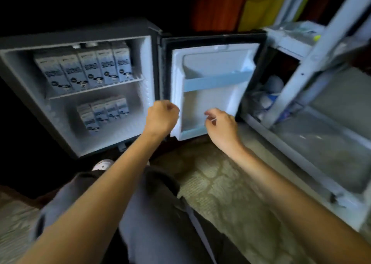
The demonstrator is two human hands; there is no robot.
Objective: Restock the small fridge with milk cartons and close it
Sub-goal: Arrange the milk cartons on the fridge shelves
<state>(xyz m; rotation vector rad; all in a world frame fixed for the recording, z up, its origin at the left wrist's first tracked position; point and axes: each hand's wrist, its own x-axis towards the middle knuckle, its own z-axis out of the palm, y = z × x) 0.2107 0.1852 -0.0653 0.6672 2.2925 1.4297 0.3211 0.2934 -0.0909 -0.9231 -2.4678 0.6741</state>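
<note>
While the fridge stands open, the reading is this:
Milk cartons (84,71): five upright on the upper shelf, about four more (104,113) on the floor below, at ten o'clock from the hands.
Fridge door (212,87): swung wide, hinge at its left edge, racks apparently bare.
Left hand (161,116): loosely curled, holding nothing, by the hinge.
Right hand (219,124): loosely curled, empty, nearer the door's free edge at two o'clock; likely the closer.
Cart (321,95): at three o'clock.
</note>
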